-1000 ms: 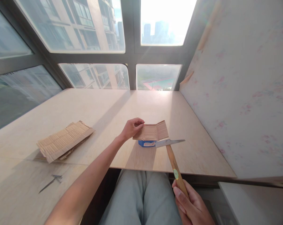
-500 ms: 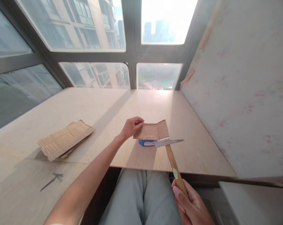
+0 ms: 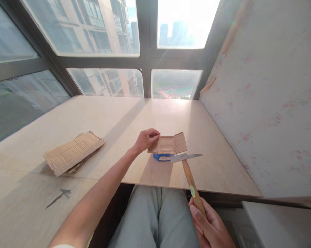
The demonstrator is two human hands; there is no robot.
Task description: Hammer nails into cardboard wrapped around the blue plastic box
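Right hand (image 3: 209, 220) grips hammer (image 3: 188, 173); left hand (image 3: 146, 140) pinches thin item (image 3: 159, 134) (barely discernible).

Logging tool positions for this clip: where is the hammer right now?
In the head view, the hammer is right of centre, in the right hand, its head appearing beside the blue box.

The cardboard (image 3: 167, 144) is ribbed tan, the box (image 3: 162, 157) blue, the wallpaper (image 3: 269, 103) pink-flowered.

cardboard piece (image 3: 167, 144) on box (image 3: 162, 157) | cardboard stack (image 3: 74, 151) left of box | nails (image 3: 55, 200) before stack
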